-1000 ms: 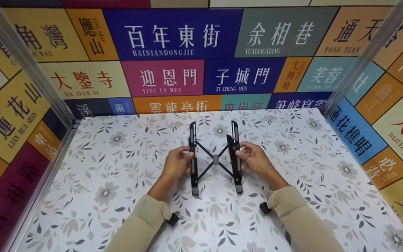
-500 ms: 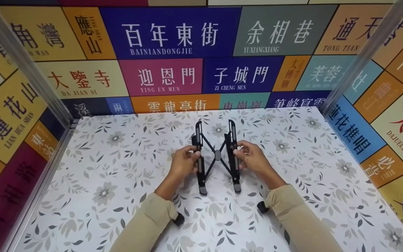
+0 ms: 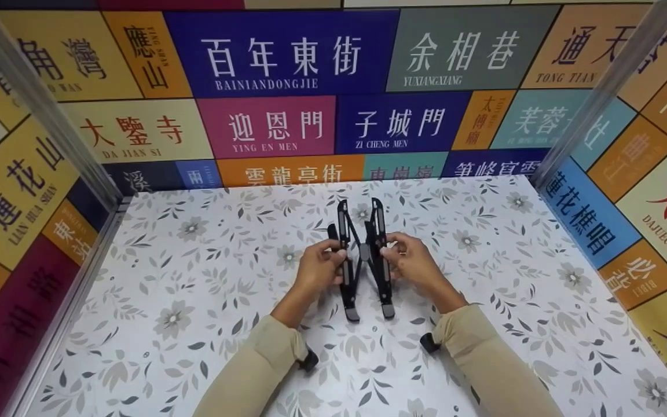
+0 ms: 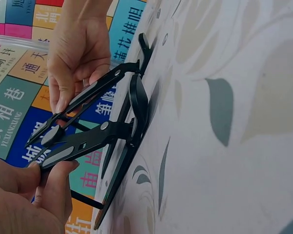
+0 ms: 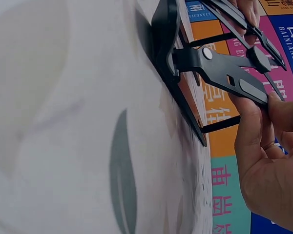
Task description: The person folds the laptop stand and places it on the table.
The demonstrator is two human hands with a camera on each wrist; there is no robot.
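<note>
A black folding laptop stand [image 3: 350, 289] stands on the floral table in the head view, its two side rails close together and joined by crossed bars at a grey hub [image 3: 365, 252]. My left hand [image 3: 319, 267] pinches the left rail between thumb and fingers. On the other side my right hand [image 3: 417, 263] pinches the right rail. The left wrist view shows the stand's arms [image 4: 83, 142] raised above its base bars, with grey pads along their tops. In the right wrist view, a hooked front end [image 5: 166, 34] of the stand sits low near the table.
White table covering [image 3: 194, 289] with grey flowers and leaves spreads around the stand. Panels with coloured signs [image 3: 287, 55] wall in the back and both sides. Clear corner posts [image 3: 605, 87] rise at the back corners.
The stand's two rails have drawn closer together, and its crossed bars have narrowed. My left hand has moved right with the left rail; my right hand has shifted slightly left.
</note>
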